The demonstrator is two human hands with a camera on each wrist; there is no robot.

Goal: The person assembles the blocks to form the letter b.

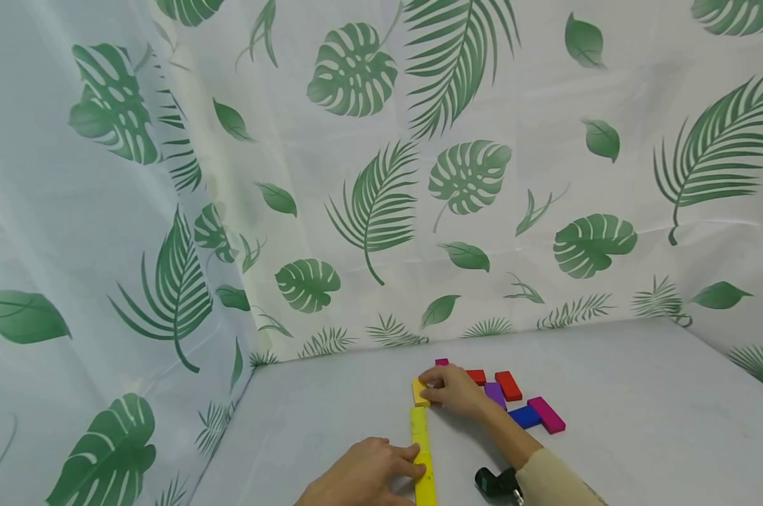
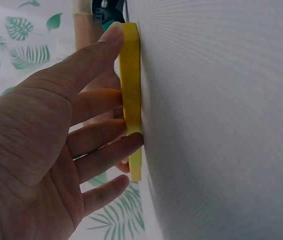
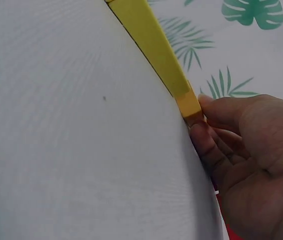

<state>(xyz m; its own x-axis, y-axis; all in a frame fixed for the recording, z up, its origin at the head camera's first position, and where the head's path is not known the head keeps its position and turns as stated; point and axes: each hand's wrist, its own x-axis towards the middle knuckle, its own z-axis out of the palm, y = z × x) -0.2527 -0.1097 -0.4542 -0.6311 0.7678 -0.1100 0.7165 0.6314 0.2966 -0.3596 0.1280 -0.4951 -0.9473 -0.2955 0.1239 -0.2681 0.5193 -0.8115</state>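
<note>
Left hand point(image 1: 365, 474) flat on the counter point(image 1: 640, 422), fingers straight and relaxed, fingertips point(image 2: 112, 35) touching the side of the yellow strip point(image 1: 422, 457); not gripping it; strip is a line of yellow blocks end to end on the counter, running away from the person, near end at the bottom edge of the head view; right hand point(image 1: 453, 390) at the strip's far end, fingers curled round the orange-yellow block point(image 1: 419, 392), thumb and fingertips pinching it against the strip's end; wrist view confirms the block butts up to the strip point(image 3: 151, 45); just right of that hand, loose blocks on the counter: red block point(image 1: 508, 385), purple block point(image 1: 495, 393), blue block point(image 1: 524, 416), magenta block point(image 1: 546, 414); blue and magenta touching; leaf-print curtain point(image 1: 381, 176) behind and to the left.
</note>
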